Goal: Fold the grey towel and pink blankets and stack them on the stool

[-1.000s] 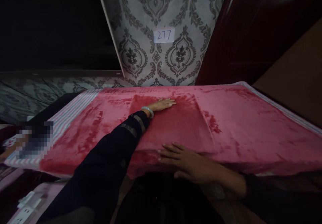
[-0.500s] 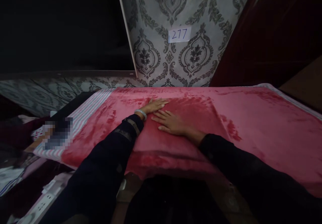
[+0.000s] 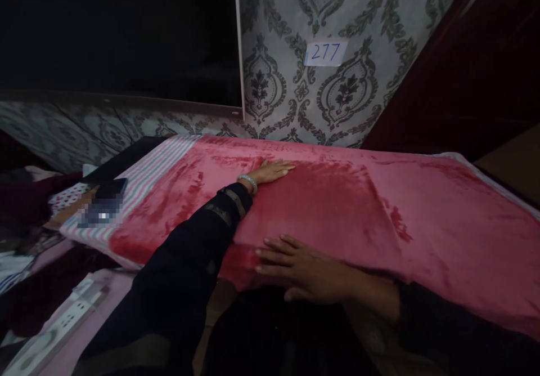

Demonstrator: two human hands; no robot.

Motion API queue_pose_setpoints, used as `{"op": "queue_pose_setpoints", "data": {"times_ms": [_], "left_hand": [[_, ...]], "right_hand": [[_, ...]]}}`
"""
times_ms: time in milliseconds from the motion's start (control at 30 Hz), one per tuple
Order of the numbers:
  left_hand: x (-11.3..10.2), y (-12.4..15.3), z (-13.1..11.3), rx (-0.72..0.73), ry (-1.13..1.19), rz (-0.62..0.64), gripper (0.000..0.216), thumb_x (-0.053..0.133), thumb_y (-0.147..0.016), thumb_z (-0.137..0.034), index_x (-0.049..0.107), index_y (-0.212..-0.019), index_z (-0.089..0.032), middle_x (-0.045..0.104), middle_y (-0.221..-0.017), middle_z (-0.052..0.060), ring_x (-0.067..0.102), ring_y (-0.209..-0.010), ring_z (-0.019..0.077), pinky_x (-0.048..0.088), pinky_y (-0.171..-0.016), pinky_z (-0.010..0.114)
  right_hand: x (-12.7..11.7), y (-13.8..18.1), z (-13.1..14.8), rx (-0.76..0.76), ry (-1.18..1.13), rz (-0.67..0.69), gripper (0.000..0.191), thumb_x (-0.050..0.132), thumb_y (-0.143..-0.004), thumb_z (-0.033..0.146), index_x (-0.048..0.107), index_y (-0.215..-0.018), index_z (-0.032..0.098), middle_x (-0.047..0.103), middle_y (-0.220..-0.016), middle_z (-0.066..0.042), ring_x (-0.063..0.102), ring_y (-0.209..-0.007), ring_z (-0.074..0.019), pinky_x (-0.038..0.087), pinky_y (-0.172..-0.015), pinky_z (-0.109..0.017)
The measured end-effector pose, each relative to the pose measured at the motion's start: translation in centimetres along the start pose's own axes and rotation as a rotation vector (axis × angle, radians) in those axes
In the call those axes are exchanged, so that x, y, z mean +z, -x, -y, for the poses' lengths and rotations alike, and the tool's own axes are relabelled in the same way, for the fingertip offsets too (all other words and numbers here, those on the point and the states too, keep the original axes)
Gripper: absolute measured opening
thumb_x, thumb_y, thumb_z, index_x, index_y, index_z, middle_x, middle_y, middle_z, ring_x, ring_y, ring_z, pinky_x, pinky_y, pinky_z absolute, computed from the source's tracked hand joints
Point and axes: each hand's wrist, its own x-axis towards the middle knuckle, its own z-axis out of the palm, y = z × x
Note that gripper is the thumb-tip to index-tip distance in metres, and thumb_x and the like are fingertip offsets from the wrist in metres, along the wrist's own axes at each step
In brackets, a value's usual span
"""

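Note:
A pink plush blanket [image 3: 422, 213] lies spread over a flat surface in front of me. My left hand [image 3: 272, 171], with a pale bangle at the wrist, rests flat on the blanket's far middle, fingers stretched out. My right hand [image 3: 304, 268] lies palm down on the blanket's near edge, fingers spread and pointing left. Neither hand holds anything. A darker brushed patch of pile [image 3: 333, 201] lies between the two hands.
A striped cloth [image 3: 139, 187] shows under the blanket's left end. A dark phone-like object [image 3: 103, 204] lies at that left end. A white power strip [image 3: 54, 331] sits low at the left. Patterned wallpaper with a paper label "277" [image 3: 325, 53] stands behind; dark wood furniture [image 3: 464, 72] at right.
My right hand has slid back from beside the left hand to the blanket's near edge. My left hand stays put. The view has shifted to the left.

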Motion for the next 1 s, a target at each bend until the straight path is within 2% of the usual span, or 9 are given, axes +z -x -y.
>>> {"op": "queue_pose_setpoints", "data": {"times_ms": [100,233,300,400,500,600,700,833,1000], "left_hand": [[-1.4,1.1,-0.1,0.018,-0.001,-0.041,0.058,0.023,-0.103,-0.053,0.036,-0.156,-0.037,0.022,-0.171,-0.002,0.009,-0.159,0.0247,-0.012,-0.122,0.060],[-2.8,3.0,1.1,-0.012,-0.063,-0.058,0.057,0.023,-0.103,-0.053,0.040,-0.155,-0.035,0.026,-0.169,-0.001,0.012,-0.158,0.0240,-0.013,-0.122,0.059],[-2.5,3.7,2.2,-0.052,-0.076,-0.049,0.057,0.026,-0.103,-0.051,0.038,-0.156,-0.034,0.025,-0.170,0.000,0.012,-0.158,0.0236,-0.009,-0.123,0.059],[-0.7,3.9,3.7,-0.036,-0.053,-0.098,0.059,0.026,-0.103,-0.045,0.036,-0.158,-0.026,0.024,-0.170,0.003,0.012,-0.158,0.0200,-0.002,-0.128,0.047],[1.1,3.7,4.8,0.015,-0.014,-0.176,0.059,0.022,-0.104,-0.044,0.038,-0.158,-0.025,0.027,-0.169,0.001,0.012,-0.158,0.0174,0.001,-0.129,0.038],[1.7,3.5,5.5,0.017,0.005,-0.194,0.060,0.022,-0.104,-0.050,0.038,-0.158,-0.029,0.026,-0.169,-0.001,0.009,-0.159,0.0195,0.002,-0.129,0.041],[1.7,3.3,6.0,0.013,-0.001,-0.204,0.061,0.022,-0.104,-0.051,0.036,-0.158,-0.028,0.024,-0.170,0.000,0.009,-0.159,0.0204,0.003,-0.129,0.044],[1.4,3.0,5.9,0.013,-0.056,-0.192,0.062,0.020,-0.104,-0.045,0.034,-0.159,-0.022,0.024,-0.170,0.004,0.011,-0.158,0.0195,0.002,-0.129,0.042],[-0.2,3.6,4.4,-0.132,-0.160,-0.115,0.059,0.024,-0.104,-0.043,0.029,-0.161,-0.026,0.022,-0.170,0.005,0.011,-0.158,0.0260,0.007,-0.127,0.057]], "right_hand": [[-1.8,-1.0,-0.7,0.037,0.030,-0.085,0.064,0.038,-0.107,0.055,0.027,-0.162,0.027,0.020,-0.169,-0.005,0.008,-0.157,-0.0225,0.005,-0.128,-0.050],[-4.6,-4.6,-4.8,0.106,0.124,-0.156,0.063,0.035,-0.107,0.057,0.031,-0.161,0.027,0.020,-0.169,-0.006,0.009,-0.157,-0.0249,0.008,-0.127,-0.052],[-5.1,-6.8,-6.8,0.139,0.156,-0.167,0.064,0.036,-0.106,0.057,0.029,-0.162,0.027,0.019,-0.169,-0.006,0.010,-0.157,-0.0258,0.008,-0.127,-0.053],[-4.6,-9.0,-8.1,0.156,0.186,-0.146,0.068,0.037,-0.105,0.060,0.027,-0.162,0.025,0.016,-0.170,-0.008,0.005,-0.157,-0.0280,0.005,-0.126,-0.057],[-3.2,-9.2,-7.4,0.118,0.189,-0.097,0.069,0.036,-0.105,0.060,0.026,-0.163,0.025,0.016,-0.170,-0.008,0.002,-0.157,-0.0300,0.004,-0.125,-0.060],[-1.9,-8.5,-6.0,0.048,0.191,-0.046,0.064,0.039,-0.106,0.057,0.027,-0.162,0.030,0.021,-0.169,-0.004,0.001,-0.157,-0.0285,0.005,-0.126,-0.059],[-0.9,-7.9,-4.5,0.010,0.201,-0.037,0.059,0.044,-0.105,0.055,0.034,-0.159,0.034,0.024,-0.168,0.001,0.000,-0.157,-0.0261,0.003,-0.127,-0.056],[0.5,-7.5,-2.2,0.002,0.178,-0.082,0.060,0.051,-0.103,0.053,0.039,-0.157,0.030,0.027,-0.167,0.000,0.006,-0.157,-0.0232,0.003,-0.128,-0.051],[1.0,-4.9,0.5,-0.003,0.075,-0.167,0.066,0.047,-0.105,0.053,0.028,-0.162,0.025,0.025,-0.167,-0.003,0.010,-0.156,-0.0165,0.008,-0.129,-0.041]]}}
